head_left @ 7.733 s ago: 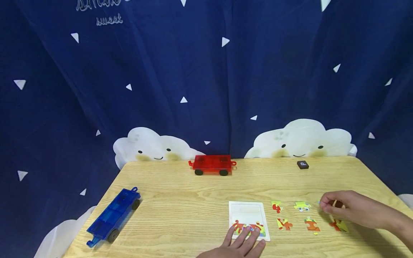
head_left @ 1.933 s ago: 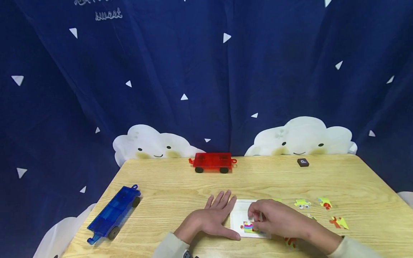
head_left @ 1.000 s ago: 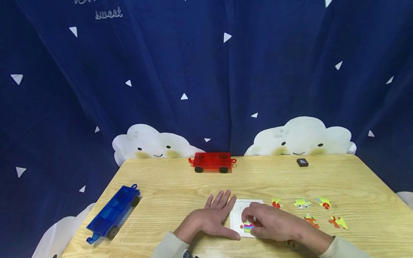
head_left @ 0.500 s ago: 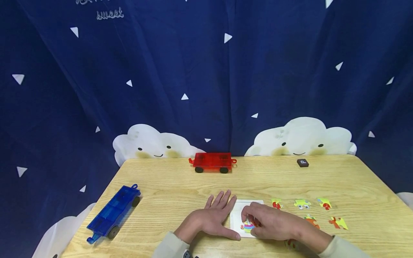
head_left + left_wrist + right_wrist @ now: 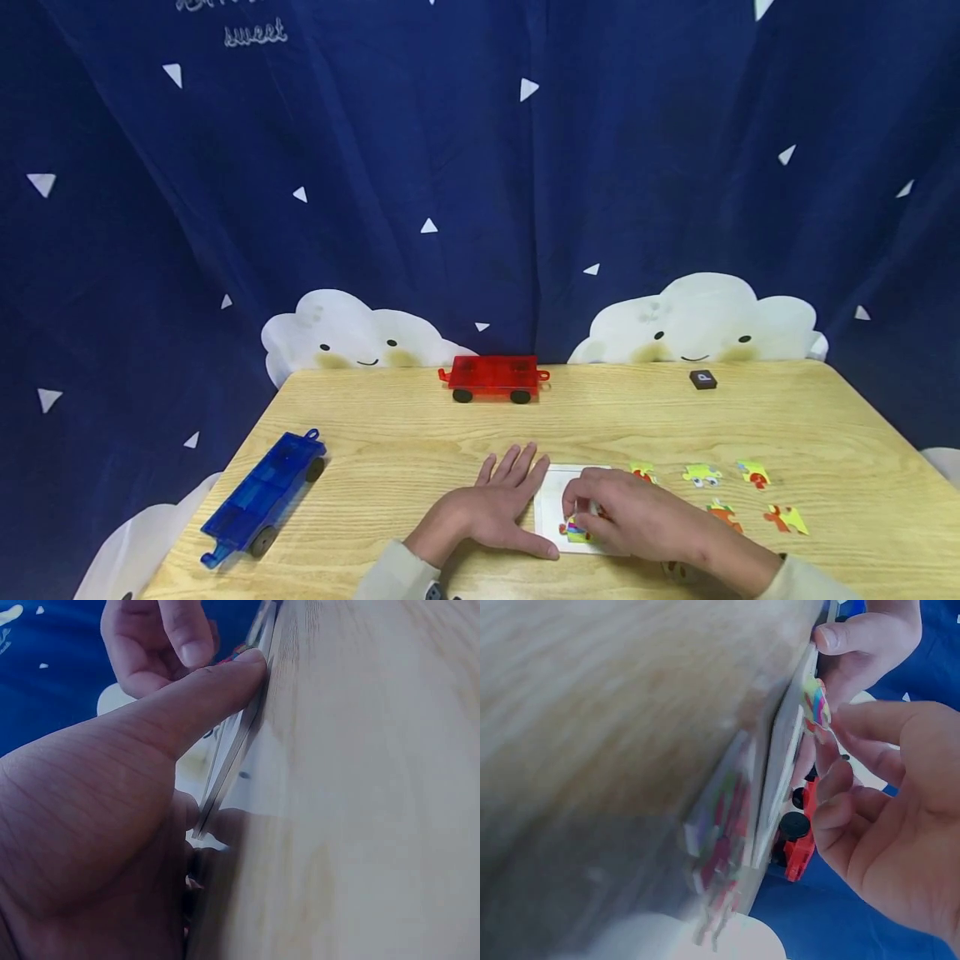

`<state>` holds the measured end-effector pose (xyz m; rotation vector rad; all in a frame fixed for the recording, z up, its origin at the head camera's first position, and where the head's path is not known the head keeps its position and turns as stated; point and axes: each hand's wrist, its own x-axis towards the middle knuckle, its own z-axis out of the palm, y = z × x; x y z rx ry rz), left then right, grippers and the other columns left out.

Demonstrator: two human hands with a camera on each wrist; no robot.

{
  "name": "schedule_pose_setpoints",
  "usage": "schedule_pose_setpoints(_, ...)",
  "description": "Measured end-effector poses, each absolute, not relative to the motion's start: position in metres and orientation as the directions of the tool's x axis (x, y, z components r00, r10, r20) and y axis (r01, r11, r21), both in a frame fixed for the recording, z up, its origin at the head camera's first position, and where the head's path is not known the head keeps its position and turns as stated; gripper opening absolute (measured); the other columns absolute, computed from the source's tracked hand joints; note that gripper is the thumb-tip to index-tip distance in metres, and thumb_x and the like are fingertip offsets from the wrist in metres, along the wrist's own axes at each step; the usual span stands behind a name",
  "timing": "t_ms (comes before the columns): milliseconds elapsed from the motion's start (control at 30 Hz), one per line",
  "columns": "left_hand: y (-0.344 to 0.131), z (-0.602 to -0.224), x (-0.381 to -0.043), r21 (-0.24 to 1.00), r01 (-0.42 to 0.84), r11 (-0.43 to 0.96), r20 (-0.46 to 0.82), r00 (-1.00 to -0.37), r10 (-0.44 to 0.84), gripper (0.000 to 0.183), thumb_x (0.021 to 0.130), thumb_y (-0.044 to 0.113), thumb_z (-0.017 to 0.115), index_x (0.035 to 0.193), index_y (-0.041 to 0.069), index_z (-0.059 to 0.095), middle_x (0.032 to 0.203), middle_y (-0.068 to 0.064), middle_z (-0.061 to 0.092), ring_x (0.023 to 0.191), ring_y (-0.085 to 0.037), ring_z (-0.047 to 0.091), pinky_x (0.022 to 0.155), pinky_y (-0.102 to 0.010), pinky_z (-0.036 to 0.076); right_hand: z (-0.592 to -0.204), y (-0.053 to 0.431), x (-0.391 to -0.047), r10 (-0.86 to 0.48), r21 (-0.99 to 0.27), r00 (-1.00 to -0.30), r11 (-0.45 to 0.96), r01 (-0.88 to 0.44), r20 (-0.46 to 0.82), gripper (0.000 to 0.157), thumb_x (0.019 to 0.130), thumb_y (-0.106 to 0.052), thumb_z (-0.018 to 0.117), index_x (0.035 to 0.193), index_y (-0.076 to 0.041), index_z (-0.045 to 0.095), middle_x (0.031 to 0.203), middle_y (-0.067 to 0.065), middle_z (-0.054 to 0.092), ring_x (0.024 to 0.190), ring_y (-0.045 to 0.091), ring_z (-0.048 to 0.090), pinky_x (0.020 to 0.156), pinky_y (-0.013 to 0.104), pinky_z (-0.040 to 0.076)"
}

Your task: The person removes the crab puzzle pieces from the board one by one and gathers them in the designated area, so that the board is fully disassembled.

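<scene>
My right hand (image 5: 630,512) is over the white puzzle board (image 5: 551,487), pinching a rainbow-striped jigsaw piece (image 5: 576,532) between thumb and fingertips above its lower part. In the right wrist view this jigsaw piece (image 5: 817,705) stands tilted at the board's face, with the other fingers loosely curled. My left hand (image 5: 495,508) lies with straight, spread fingers along the board's left side. Its thumb reaches the near corner, and in the left wrist view the thumb of my left hand (image 5: 127,772) touches the board's edge. My right hand covers the board's right part.
Several loose jigsaw pieces (image 5: 786,518) lie right of the board, one (image 5: 673,571) partly under my right forearm. A red toy wagon (image 5: 493,375) stands at the back, a blue one (image 5: 266,496) at left. A small black tile (image 5: 702,380) lies at back right.
Since the oldest frame, my left hand has gone from the board's near edge to its left side, and my right hand from the loose pieces to the board. Lately the right fingers shift only slightly.
</scene>
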<state>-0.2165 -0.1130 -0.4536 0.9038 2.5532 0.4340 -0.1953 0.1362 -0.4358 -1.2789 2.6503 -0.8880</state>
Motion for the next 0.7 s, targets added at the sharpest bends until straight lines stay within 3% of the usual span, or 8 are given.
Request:
schedule_pose_setpoints(267, -0.113, -0.453, -0.217, 0.416, 0.529, 0.740, -0.263, -0.709, 0.655, 0.114, 0.086, 0.072, 0.067, 0.167, 0.015, 0.011, 0.172, -0.007, -0.001, 0.156, -0.025, -0.006, 0.122, -0.052, 0.000, -0.437, 0.135, -0.198, -0.719, -0.579, -0.682, 0.502, -0.642, 0.133, 0.018, 0.102, -0.010, 0.064, 0.094, -0.026, 0.064, 0.082, -0.020, 0.054, 0.076, -0.001, 0.052, 0.071, 0.025, 0.046)
schedule_pose_setpoints(700, -0.113, -0.451, -0.218, 0.429, 0.509, 0.746, -0.281, -0.710, 0.646, 0.114, 0.086, 0.072, 0.068, 0.168, 0.017, 0.010, 0.173, -0.004, -0.003, 0.156, -0.023, -0.008, 0.122, -0.052, -0.001, -0.414, 0.158, -0.198, -0.691, -0.652, -0.712, 0.484, -0.583, 0.124, 0.014, 0.106, -0.021, 0.062, 0.093, -0.026, 0.066, 0.081, -0.015, 0.061, 0.072, 0.003, 0.056, 0.063, 0.024, 0.048)
